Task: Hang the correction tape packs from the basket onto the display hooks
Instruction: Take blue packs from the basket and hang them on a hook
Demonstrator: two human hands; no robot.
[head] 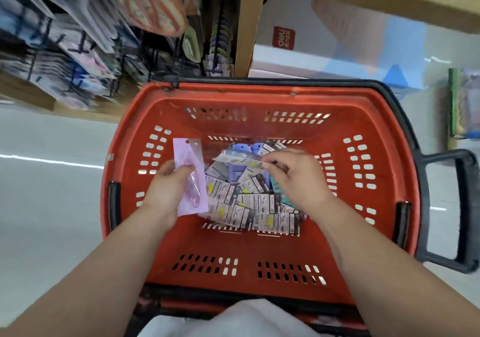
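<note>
A red plastic basket [259, 98] sits on the floor below me, with several correction tape packs [257, 204] piled in its bottom. My left hand [166, 188] grips a pink correction tape pack [188, 155] upright over the basket's left side. My right hand [298, 178] pinches the edge of a clear pack [241, 156] lifted a little above the pile. Display hooks [218, 38] with hanging goods stand on the rack beyond the basket's far rim.
A black handle [465, 207] sticks out from the basket's right side. A wooden shelf post [246, 25] rises just behind the basket. Hanging stationery packs [85, 51] fill the rack at upper left. Pale floor lies to the left and right.
</note>
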